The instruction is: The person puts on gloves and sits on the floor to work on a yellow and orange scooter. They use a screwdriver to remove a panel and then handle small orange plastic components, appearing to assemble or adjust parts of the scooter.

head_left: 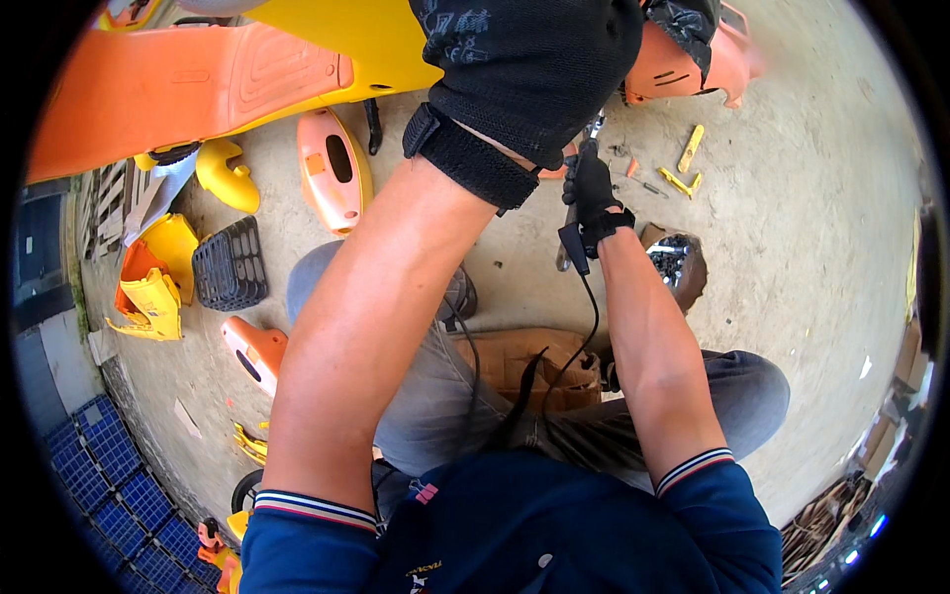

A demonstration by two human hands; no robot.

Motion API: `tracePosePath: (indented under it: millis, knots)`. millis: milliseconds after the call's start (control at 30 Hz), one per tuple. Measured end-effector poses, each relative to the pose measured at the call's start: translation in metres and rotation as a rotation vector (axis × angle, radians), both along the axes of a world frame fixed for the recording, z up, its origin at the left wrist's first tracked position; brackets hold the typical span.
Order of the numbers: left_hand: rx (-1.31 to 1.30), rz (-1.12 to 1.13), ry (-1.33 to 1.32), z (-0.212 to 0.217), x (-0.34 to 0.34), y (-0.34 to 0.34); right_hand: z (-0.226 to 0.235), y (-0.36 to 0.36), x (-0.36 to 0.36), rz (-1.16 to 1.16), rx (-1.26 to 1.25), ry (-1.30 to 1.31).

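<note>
My left hand (529, 64), in a black glove, fills the top centre close to the camera and rests against a large yellow and orange plastic body (228, 74); its fingers are out of sight. My right hand (591, 188), also gloved in black, is closed around a slim metal hand tool (584, 148) that points up toward an orange plastic part (683, 64) at the top right. A black cable (592, 317) runs from the right wrist down to my lap.
Orange and yellow plastic shells (332, 168) lie on the concrete floor at left, beside a black grille (230, 265). A small box of dark screws (678, 265) stands right of my forearm. Yellow scraps (685, 168) lie beyond. Blue crates (109, 475) are stacked at lower left.
</note>
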State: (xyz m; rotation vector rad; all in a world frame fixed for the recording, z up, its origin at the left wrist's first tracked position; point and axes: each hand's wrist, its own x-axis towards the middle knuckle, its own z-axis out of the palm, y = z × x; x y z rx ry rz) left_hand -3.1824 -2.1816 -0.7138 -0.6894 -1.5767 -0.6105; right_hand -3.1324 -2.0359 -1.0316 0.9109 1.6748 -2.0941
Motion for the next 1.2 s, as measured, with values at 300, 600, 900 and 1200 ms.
tracePosePath:
  millis: [300, 600, 900, 1200]
  knots:
    - [0.011, 0.091, -0.057, -0.002, 0.005, 0.001, 0.016, 0.003, 0.000, 0.037, 0.012, -0.022]
    - [0.046, 0.040, 0.087, -0.005, -0.002, 0.005, 0.032, 0.009, 0.000, 0.037, -0.127, -0.105]
    - [0.139, -0.185, -0.056, -0.009, 0.005, 0.008, -0.041, 0.032, 0.051, 0.170, 0.198, -0.067]
    - [-0.877, 0.271, -0.083, 0.002, 0.070, -0.020, -0.099, 0.016, 0.138, 0.239, 0.858, -0.223]
